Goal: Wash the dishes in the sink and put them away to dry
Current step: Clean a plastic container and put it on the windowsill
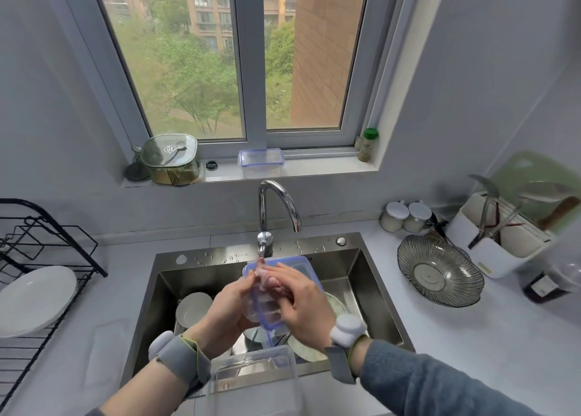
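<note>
Nearest, a clear plastic tub sits on the sink's front edge. Above the basin both hands grip a blue-rimmed clear lid, long axis running away from the person: left hand clasps its near-left edge, right hand presses a pinkish cloth on it. White plates lie below; beyond, the chrome tap.

A clear plastic lid with a blue rim is held tilted over the steel sink, just below the faucet spout. White plates are stacked in the basin beneath it. A clear plastic container is seen at the sink's near edge. One white plate is propped in the black drying rack.
</note>
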### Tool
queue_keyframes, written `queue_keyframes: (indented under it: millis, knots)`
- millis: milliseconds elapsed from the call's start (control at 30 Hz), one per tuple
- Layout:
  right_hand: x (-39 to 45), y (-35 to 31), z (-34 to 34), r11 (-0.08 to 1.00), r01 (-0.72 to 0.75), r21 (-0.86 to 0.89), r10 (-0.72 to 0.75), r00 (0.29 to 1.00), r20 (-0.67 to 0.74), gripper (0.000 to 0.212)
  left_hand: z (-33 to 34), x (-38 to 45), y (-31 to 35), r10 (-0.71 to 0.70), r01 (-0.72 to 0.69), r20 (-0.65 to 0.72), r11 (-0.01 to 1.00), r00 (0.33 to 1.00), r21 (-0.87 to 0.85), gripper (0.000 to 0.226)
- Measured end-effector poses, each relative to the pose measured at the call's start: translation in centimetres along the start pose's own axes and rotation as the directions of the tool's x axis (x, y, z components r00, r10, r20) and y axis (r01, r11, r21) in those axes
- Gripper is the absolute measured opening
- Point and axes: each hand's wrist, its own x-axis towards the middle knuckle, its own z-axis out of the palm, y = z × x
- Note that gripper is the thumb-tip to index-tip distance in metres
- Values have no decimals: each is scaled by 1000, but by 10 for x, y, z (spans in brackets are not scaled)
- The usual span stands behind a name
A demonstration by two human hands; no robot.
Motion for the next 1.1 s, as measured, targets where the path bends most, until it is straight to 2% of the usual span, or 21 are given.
queue_keyframes:
  millis: [67, 133, 200, 400, 500, 567, 633, 733, 800, 867, 900, 1000, 1067, 1100]
  knots:
    - [7, 19, -12, 998, -37, -51, 32, 996, -83, 59, 2, -4, 0, 11, -11, 3, 1000, 1000, 10, 41]
    - [14, 40, -24, 985, -154, -76, 141, 978, -156, 44, 3, -8, 0, 26, -26, 13, 1000, 1000, -1, 41]
    - [17, 57, -32, 963, -259, -75, 244, 955, -167, 35, 3, -12, 1, 40, -39, 34, 999, 999, -13, 44]
    - [26, 60, -44, 879, -452, 152, 473, 867, -158, 21, -6, -15, 4, 65, -63, 84, 998, 994, -24, 48]
    - [30, 64, -52, 738, -584, 339, 645, 758, -98, 27, -11, -16, 6, 87, -82, 108, 996, 990, -47, 48]
    - [30, 70, -55, 564, -636, 527, 739, 673, 22, 27, -13, -16, 6, 94, -89, 106, 994, 990, -56, 45]
    - [28, 70, -56, 440, -662, 607, 756, 637, 147, 28, -15, -15, 6, 87, -83, 107, 996, 990, -41, 44]
    - [21, 67, -54, 417, -669, 615, 756, 631, 174, 19, -19, -12, 4, 68, -73, 69, 995, 995, 71, 41]
    - [18, 66, -52, 367, -637, 678, 776, 612, 155, 16, -24, -7, 1, 77, -60, -86, 979, 993, 194, 36]
    - [17, 65, -49, 336, -607, 720, 785, 603, 141, 21, -30, -3, -2, 164, -69, -202, 910, 966, 410, 47]
    - [17, 64, -47, 336, -601, 725, 781, 608, 141, 24, -31, -2, -2, 221, -88, -189, 839, 957, 536, 57]
    - [19, 61, -42, 364, -590, 721, 761, 635, 135, 28, -29, -7, 0, 333, -176, -11, 527, 943, 832, 83]
    - [22, 59, -42, 390, -577, 718, 750, 652, 117, 28, -25, -8, 3, 324, -215, 113, 299, 939, 930, 106]
    - [24, 58, -42, 400, -574, 715, 741, 661, 117, 28, -22, -9, 4, 295, -221, 148, 230, 944, 948, 116]
